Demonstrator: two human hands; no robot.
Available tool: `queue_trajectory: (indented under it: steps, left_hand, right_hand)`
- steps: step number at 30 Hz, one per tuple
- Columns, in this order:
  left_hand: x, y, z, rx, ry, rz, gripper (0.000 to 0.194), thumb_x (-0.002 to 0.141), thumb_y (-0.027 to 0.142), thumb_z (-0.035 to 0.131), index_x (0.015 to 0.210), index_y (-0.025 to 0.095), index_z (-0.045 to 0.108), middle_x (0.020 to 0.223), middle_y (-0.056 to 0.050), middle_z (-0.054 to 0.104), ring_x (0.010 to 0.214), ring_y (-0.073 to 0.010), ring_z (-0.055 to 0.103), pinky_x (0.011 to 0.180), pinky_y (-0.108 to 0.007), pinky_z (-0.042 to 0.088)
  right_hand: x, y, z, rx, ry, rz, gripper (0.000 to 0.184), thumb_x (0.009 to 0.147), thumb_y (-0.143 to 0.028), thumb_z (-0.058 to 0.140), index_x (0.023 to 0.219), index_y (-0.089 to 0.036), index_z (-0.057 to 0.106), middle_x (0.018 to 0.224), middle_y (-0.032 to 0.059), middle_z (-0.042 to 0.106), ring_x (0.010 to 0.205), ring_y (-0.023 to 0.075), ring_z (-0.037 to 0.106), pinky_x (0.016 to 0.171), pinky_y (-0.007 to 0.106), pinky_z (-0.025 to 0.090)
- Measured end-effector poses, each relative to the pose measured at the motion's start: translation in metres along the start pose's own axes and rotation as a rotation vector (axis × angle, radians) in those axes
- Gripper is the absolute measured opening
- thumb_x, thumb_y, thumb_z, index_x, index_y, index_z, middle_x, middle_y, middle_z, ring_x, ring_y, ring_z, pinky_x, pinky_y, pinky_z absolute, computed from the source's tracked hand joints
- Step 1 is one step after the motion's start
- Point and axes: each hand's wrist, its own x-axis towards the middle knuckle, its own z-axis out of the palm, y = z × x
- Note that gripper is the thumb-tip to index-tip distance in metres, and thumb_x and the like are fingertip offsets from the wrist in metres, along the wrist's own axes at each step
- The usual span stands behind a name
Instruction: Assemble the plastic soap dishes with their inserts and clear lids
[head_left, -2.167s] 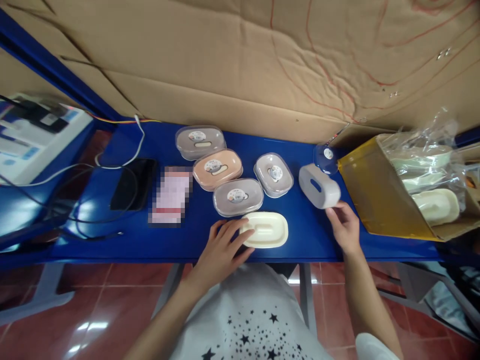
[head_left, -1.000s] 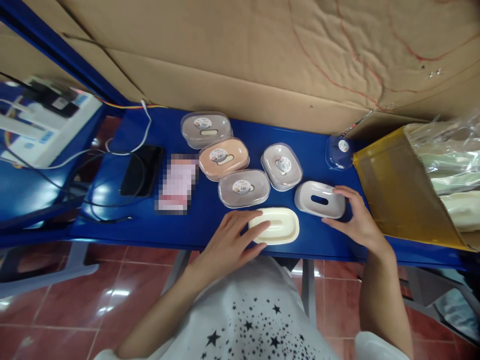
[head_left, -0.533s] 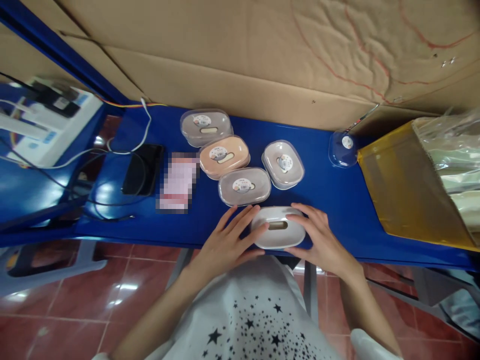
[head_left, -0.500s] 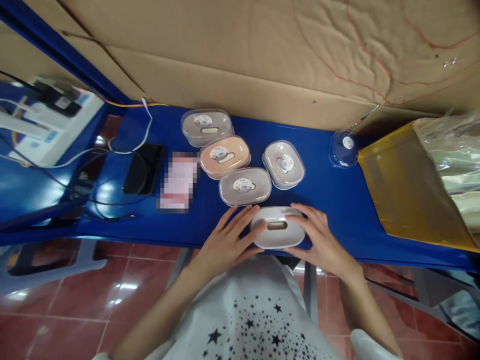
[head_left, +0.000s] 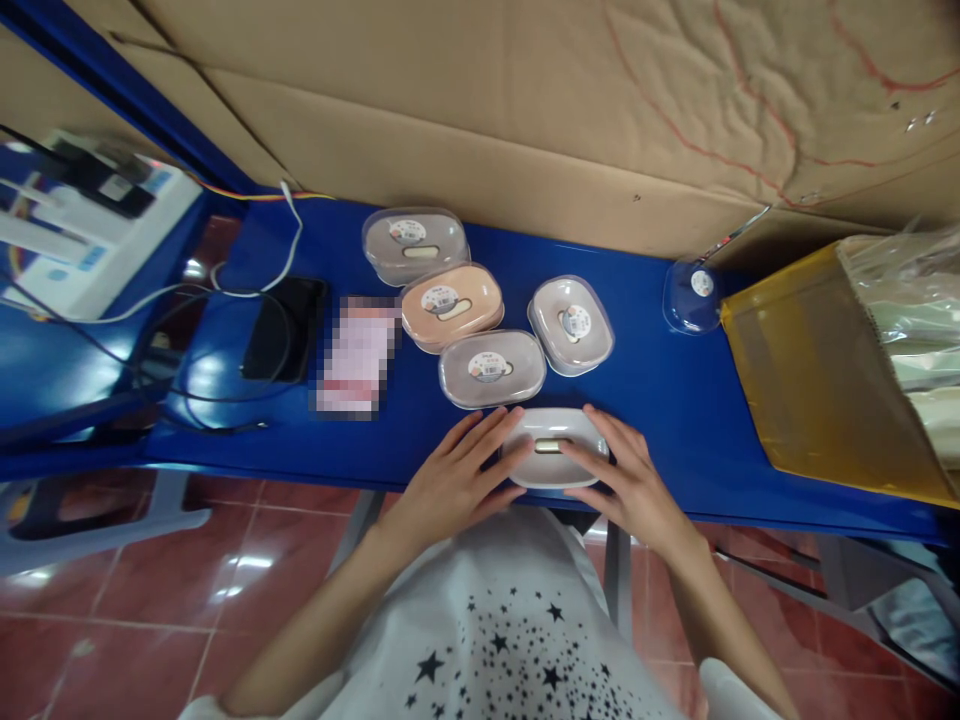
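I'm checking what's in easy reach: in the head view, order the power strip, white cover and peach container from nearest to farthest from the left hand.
From the left hand:
1. White cover: touching it, to its right.
2. Peach container: ahead of it, farther back.
3. Power strip: far over to the left.
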Motion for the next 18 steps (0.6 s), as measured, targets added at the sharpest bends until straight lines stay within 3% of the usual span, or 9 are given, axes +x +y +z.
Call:
queue_trajectory:
  steps: [5, 12, 18]
  left_hand:
    - [-0.001, 0.0003, 0.0015, -0.023, -0.008, 0.051, 0.05, 0.112, 0.032, 0.059, 0.159, 0.016, 0.051, 0.169, -0.016, 0.049, 0.161, -0.0299, 0.041, 0.129, -0.049, 0.043]
    - [-0.0036, 0.0021, -0.0012, -0.051, 0.005, 0.065, 0.04, 0.11, 0.027, 0.063, 0.148, 0.018, 0.06, 0.166, -0.015, 0.053, 0.163, -0.0308, 0.038, 0.13, -0.049, 0.043]
    - [-0.0067, 0.0024, 0.0035, -0.03, 0.015, 0.06, 0.036, 0.11, 0.036, 0.065, 0.143, 0.022, 0.063, 0.162, -0.012, 0.058, 0.161, -0.0301, 0.043, 0.128, -0.05, 0.046]
  right_hand:
    - [-0.005, -0.0034, 0.0064, -0.057, 0.033, -0.034, 0.072, 0.102, -0.029, 0.073, 0.166, -0.045, 0.043, 0.18, 0.0034, 0.031, 0.161, 0.0375, 0.04, 0.119, 0.065, 0.052]
    - [-0.006, -0.0058, 0.0038, -0.122, 0.04, -0.08, 0.073, 0.103, -0.03, 0.073, 0.168, -0.04, 0.041, 0.176, 0.0062, 0.04, 0.163, 0.0368, 0.037, 0.12, 0.066, 0.05]
    - [-0.0081, -0.0037, 0.0053, -0.109, 0.062, -0.12, 0.08, 0.102, -0.029, 0.074, 0.17, -0.039, 0.034, 0.173, 0.007, 0.045, 0.164, 0.0358, 0.036, 0.123, 0.067, 0.049]
